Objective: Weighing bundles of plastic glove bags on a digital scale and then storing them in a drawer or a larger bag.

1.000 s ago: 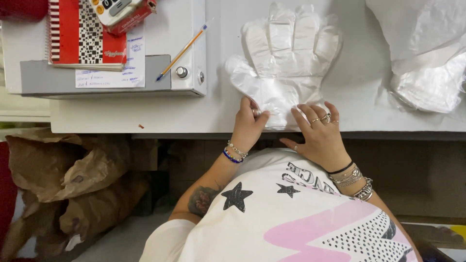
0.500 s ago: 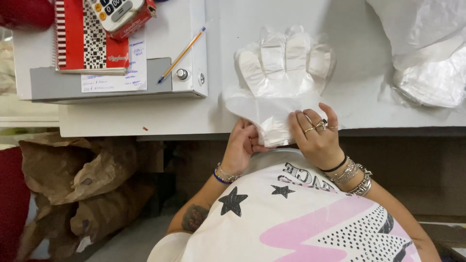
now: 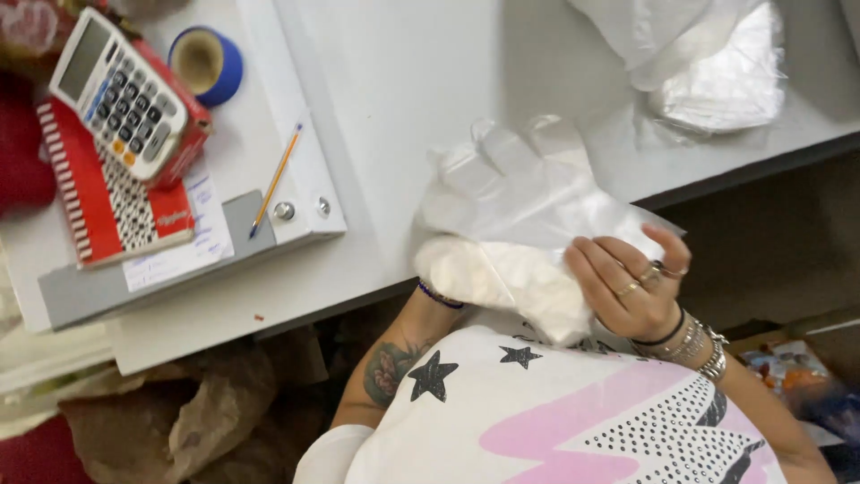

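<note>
In the head view, a stack of thin clear plastic gloves lies at the front edge of the white table, with its fingers pointing away from the person and its cuff end hanging over the edge; the left hand is inside or under the cuff end of the stack, so only the wrist with a dark bead bracelet shows, and I cannot tell if its fingers are open or closed; the right hand, with rings and several bracelets, grips the same cuff end from the other side, the fingers curled over the plastic and the thumb up; the two hands are near each other, both on the gloves, just in front of the person's white shirt with stars.

To the left on the table rests a grey flat box; on it lie a yellow pencil, a red notebook with a black and white pattern, a grey calculator and a blue roll of tape; at the far right corner of the table is a heap of crumpled clear plastic bags, well apart from the hands; under the table at the left is brown crumpled paper.
</note>
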